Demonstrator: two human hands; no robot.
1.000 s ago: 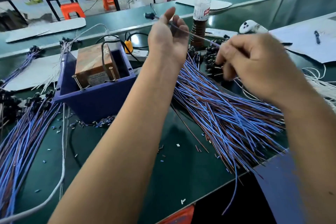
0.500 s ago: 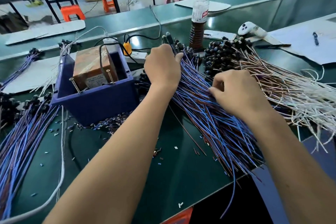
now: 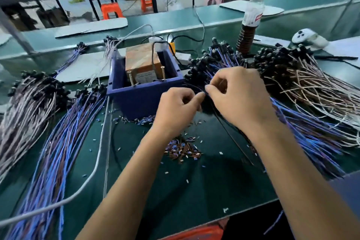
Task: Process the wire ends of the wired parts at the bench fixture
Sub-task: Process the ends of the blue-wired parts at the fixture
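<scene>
Your left hand [image 3: 176,106] and right hand [image 3: 236,95] meet just in front of the dark blue plastic box fixture [image 3: 145,94], fingers curled, pinching between them what looks like a thin dark wire [image 3: 224,122] that trails down toward you under the right wrist. The motion blur hides the wire's end, so you cannot tell whether it is stripped or how firmly either hand has it.

The unprocessed stock, a fanned pile of blue and brown wired parts with black heads [image 3: 303,128], lies just right of your right hand on the green desk [image 3: 194,191]. A second pile of pale pinkish-white wired parts [image 3: 315,87] sits beyond it, and blue bundles [image 3: 64,138] rest well to the left.

From here, the main risk is a slipped pinch: the wire is thin, and a loose hold would probably let it twist or drop into the scattered heap of cut insulation scraps [image 3: 183,149] below your hands. Your right forearm hangs over the blue pile, so dragging it back could snag loose strands and pull them off the desk edge. Feeding the end in crooked at the two upright metal posts [image 3: 131,78] inside the box would likely give a ragged result.
</scene>
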